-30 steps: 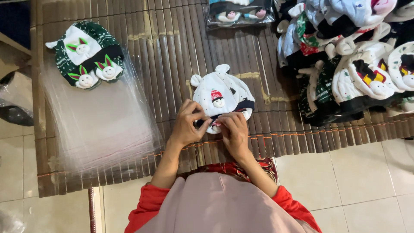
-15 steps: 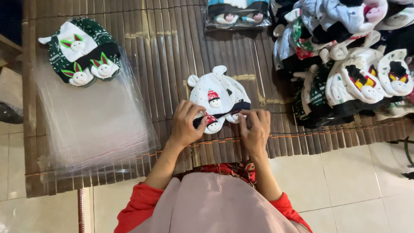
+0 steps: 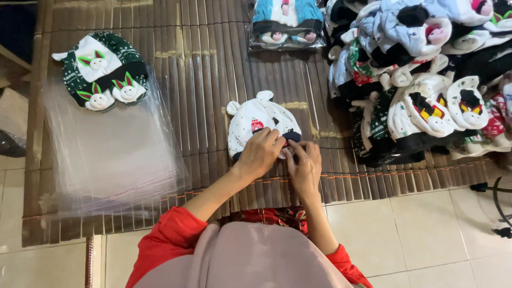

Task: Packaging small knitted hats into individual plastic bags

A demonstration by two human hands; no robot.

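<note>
A white dotted baby hat (image 3: 252, 118) with small ears and a dark brim lies on the brown slatted mat (image 3: 213, 58). My left hand (image 3: 261, 153) rests on its lower right part, fingers curled over the brim. My right hand (image 3: 304, 166) pinches the same brim edge just beside it. Both hands meet at the hat's near edge.
A stack of clear plastic bags (image 3: 109, 154) lies at the left, with a green-and-white hat set (image 3: 101, 77) on its far end. A bagged blue set (image 3: 285, 21) sits at the back. A big heap of hats (image 3: 426, 80) fills the right. Tiled floor (image 3: 416, 240) is nearest.
My right hand has come back left from the hat's edge and now meets my left hand at the brim. The hat has shifted slightly under the hands.
</note>
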